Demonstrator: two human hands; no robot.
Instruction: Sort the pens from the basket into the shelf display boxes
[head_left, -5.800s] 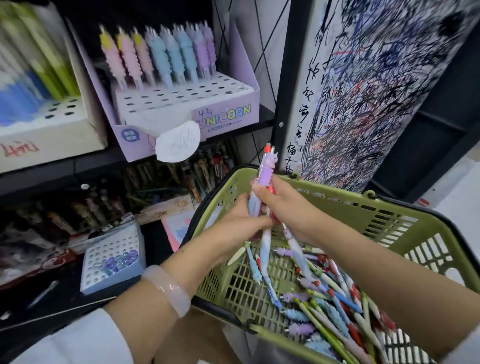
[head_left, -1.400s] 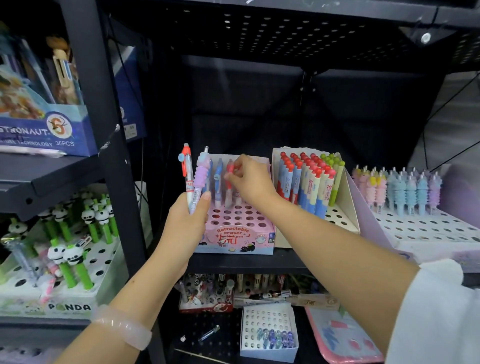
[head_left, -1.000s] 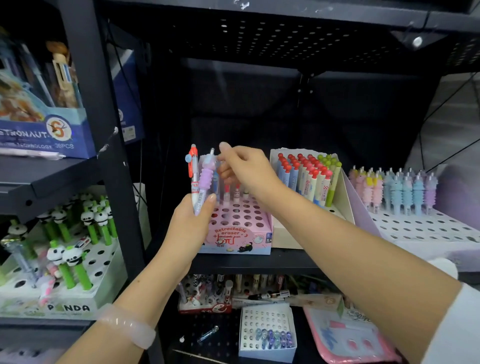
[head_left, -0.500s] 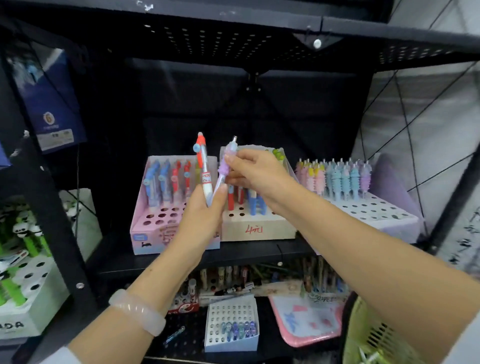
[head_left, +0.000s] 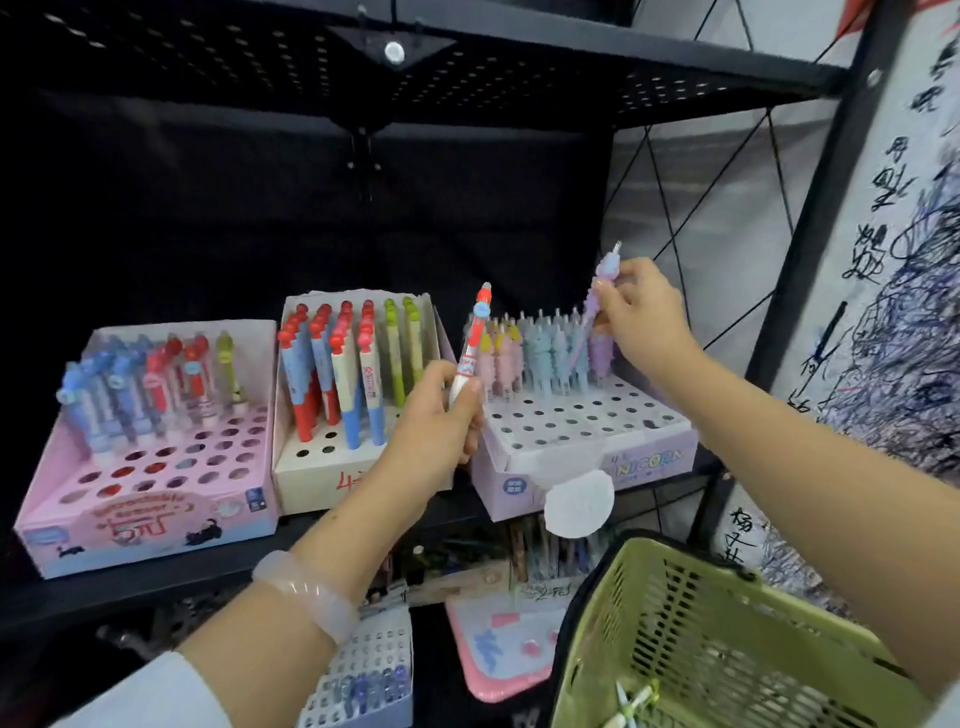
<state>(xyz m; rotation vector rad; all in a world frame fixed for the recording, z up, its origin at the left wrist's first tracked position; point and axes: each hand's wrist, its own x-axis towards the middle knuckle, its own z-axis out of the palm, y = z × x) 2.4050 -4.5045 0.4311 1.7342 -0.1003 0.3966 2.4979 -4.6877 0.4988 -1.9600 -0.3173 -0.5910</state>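
Standing on shelf below right fingers: purple unicorn box (head_left: 582, 457), pens in back rows. Green basket (head_left: 727, 639) lower right. Left hand (head_left: 436, 415) grips red-white pen (head_left: 470, 348) upright. Right hand (head_left: 641, 312) pinches purple pen (head_left: 597, 291), tilted over box.

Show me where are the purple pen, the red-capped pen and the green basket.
purple pen (head_left: 607, 270): head view, on its ridged purple top.
red-capped pen (head_left: 470, 348): head view, on its upper barrel.
green basket (head_left: 727, 649): head view, on its slotted inner wall.
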